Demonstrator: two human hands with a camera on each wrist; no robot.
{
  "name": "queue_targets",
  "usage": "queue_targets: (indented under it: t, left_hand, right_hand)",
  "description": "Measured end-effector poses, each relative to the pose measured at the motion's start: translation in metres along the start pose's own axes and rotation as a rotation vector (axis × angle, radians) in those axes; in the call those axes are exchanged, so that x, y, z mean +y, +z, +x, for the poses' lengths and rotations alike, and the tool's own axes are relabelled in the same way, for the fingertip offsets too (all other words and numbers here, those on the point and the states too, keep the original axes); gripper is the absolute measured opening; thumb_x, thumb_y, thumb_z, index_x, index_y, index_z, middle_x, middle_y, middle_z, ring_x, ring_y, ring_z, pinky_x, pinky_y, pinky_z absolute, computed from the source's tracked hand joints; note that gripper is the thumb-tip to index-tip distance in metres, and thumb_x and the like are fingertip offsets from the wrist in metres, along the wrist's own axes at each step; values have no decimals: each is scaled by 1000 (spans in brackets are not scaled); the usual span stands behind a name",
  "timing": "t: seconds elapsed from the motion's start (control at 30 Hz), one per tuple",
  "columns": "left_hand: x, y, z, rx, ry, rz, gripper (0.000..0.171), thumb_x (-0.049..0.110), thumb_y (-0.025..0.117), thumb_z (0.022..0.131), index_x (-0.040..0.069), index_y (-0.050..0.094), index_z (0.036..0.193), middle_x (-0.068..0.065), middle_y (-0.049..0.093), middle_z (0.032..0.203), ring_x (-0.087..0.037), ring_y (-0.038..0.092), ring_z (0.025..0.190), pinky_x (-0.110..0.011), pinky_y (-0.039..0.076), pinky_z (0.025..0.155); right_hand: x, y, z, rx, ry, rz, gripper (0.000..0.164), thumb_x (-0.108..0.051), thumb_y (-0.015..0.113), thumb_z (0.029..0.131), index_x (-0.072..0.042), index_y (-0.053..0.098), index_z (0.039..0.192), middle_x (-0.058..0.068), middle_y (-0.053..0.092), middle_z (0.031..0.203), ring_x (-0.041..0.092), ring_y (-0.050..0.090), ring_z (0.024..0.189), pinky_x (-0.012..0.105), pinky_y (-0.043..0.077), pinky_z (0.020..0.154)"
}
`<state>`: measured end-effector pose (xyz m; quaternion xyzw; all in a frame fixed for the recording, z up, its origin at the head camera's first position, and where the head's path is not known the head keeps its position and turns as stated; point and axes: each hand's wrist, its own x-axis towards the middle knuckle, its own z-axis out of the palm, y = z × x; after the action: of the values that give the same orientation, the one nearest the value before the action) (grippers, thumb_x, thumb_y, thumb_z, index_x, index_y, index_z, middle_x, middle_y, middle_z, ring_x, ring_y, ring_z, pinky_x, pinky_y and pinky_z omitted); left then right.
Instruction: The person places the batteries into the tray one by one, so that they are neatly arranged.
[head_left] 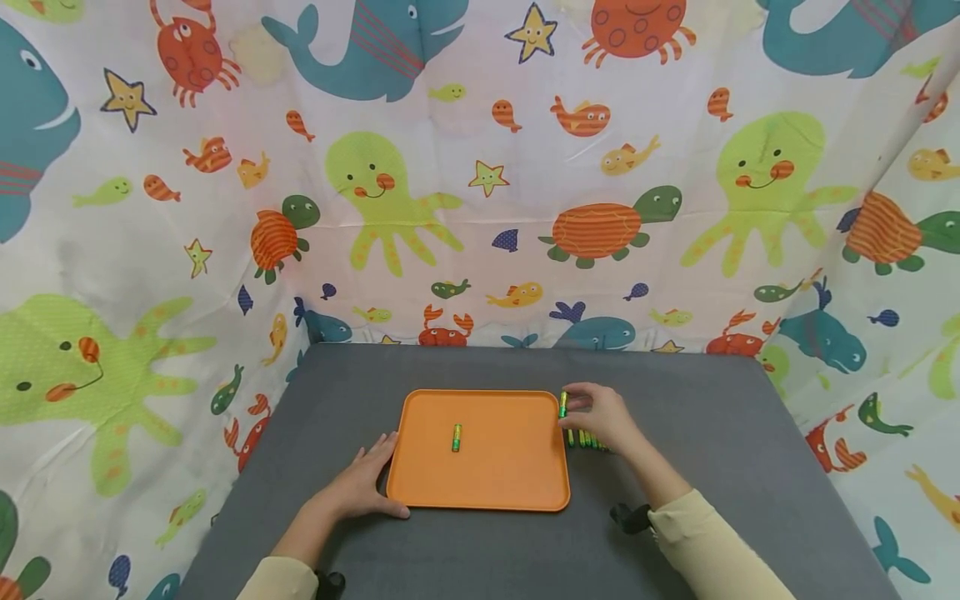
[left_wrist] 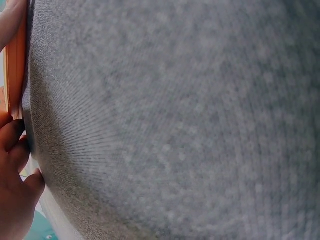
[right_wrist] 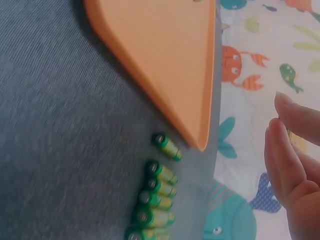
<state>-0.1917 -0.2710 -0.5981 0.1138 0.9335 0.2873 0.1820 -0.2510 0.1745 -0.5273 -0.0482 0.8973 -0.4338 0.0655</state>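
Note:
An orange tray [head_left: 510, 467] lies on the grey table, with one green-and-yellow battery [head_left: 456, 438] standing out on its left half. My left hand [head_left: 367, 479] rests at the tray's left edge, fingers spread along the rim and thumb at the near corner. Above the tray's right edge, my right hand [head_left: 600, 414] pinches another green battery [head_left: 563, 404] between thumb and fingers. In the right wrist view that hand's fingertips [right_wrist: 284, 102] meet, and the pinched battery is mostly hidden. Several more batteries [right_wrist: 161, 172] lie in a row beside the tray, below the right hand.
The grey tabletop [head_left: 675, 392] spreads around the tray. A curtain [head_left: 487, 292] printed with sea animals hangs behind the table and along both sides. Dark straps [head_left: 630, 518] sit at the wrists, next to pale yellow sleeves [head_left: 712, 542].

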Motion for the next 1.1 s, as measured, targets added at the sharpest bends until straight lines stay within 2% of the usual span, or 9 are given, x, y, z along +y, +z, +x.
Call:
queue_targets:
  t: [0.33,0.6,0.7,0.87,1.1]
  left_hand:
    - [-3,0,-1,3,2,18,140,61,91,59,13,12,164,-9,15,170,-29,12,157,-60,6,125]
    - [-4,-2,-2,22,15,1,138,59,92,60,13,13,164,-9,15,170,-30,12,157,-60,6,125]
    - [-4,-2,-1,22,15,5,138,59,92,60,13,13,164,-8,15,170,-29,12,157,-60,5,125]
    - [-3,-2,1,14,22,-1,138,61,91,61,13,12,164,-7,15,170,-29,11,158,-60,5,125]
    - [-4,1,1,3,32,9,138,60,91,62,13,12,164,-8,14,170,-29,10,158,-60,6,125]
  right_hand:
    - [-25,22,7,-7,-1,67,58,-19,86,81,-8,64,133,6,74,112,25,68,106,35,61,79]
    - [-38,48,14,-18,-29,144,56,-17,88,78,-12,67,130,3,73,111,21,68,103,35,60,78]
    - [-42,55,14,-33,-38,166,56,-17,88,78,-13,68,129,2,72,111,25,68,105,37,60,80]
    - [-45,63,15,-54,-56,180,58,-17,89,77,-11,67,130,3,71,111,32,66,109,37,60,79]
    - [-46,82,16,-117,-82,173,60,-19,88,79,-9,65,133,4,70,109,24,66,102,35,59,76]
